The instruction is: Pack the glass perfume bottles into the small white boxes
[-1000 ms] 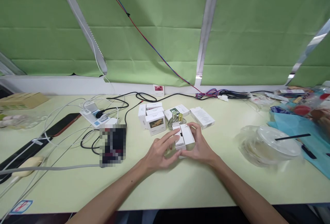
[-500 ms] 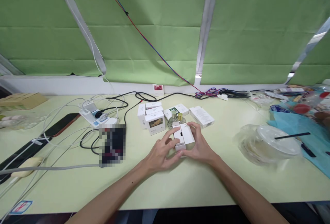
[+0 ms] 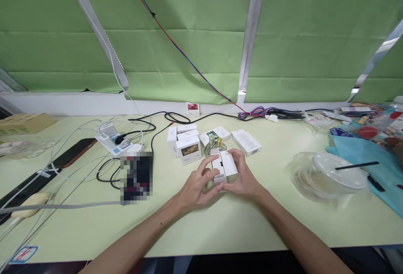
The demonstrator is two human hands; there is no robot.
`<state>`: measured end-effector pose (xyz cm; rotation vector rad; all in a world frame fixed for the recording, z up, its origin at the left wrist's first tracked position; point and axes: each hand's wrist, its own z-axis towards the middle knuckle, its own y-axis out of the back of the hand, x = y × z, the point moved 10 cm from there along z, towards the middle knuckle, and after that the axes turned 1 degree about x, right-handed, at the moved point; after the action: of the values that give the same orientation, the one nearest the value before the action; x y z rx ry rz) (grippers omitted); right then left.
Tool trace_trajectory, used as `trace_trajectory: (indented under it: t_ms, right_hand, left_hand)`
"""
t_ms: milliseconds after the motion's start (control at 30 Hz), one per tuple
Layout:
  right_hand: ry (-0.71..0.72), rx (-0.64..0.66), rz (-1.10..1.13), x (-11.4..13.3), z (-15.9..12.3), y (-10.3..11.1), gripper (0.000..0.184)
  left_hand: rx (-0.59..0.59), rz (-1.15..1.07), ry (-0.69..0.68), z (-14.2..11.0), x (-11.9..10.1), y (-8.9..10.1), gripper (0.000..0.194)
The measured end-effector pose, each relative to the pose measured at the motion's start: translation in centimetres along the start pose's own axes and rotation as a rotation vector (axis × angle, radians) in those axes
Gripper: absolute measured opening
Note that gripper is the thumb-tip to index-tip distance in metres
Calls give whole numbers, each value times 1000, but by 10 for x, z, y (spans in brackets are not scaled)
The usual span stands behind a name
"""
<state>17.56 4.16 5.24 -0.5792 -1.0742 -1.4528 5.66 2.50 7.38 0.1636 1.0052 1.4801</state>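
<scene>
Between my hands is a small white cardboard box (image 3: 229, 164), its flap raised and a dark gap showing inside. My left hand (image 3: 200, 185) grips it from the left, index and middle fingers on its top and thumb at the near edge. My right hand (image 3: 245, 177) holds the right side, fingers at the far corner and thumb below. Just behind the box stand two small glass bottles with gold caps (image 3: 219, 141). Several white boxes (image 3: 189, 150) with a picture on the front one stand to the left. A flat green-and-white box (image 3: 215, 134) lies behind the bottles.
Another white box (image 3: 246, 141) lies right of the bottles. A power strip (image 3: 115, 141) with tangled cables and a pixelated dark object (image 3: 137, 177) are on the left. A lidded plastic tub (image 3: 340, 171) with a black straw stands on the right, beside a blue bag (image 3: 352, 152).
My hands and the box stay in nearly the same position. The view has shifted very slightly.
</scene>
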Motion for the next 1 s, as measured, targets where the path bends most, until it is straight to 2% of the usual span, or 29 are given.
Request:
trace_trajectory:
  t_ms: [433, 700, 1000]
  right_hand:
    - [-3, 8, 6, -1, 0, -1, 88]
    - [-3, 5, -7, 2, 0, -2, 92]
    - [24, 14, 4, 2, 0, -2, 96]
  left_hand:
    - [-25, -9, -23, 1, -2, 4, 26]
    - [-90, -60, 43, -5, 6, 11, 18]
    - [-183, -69, 76, -3, 6, 20, 19]
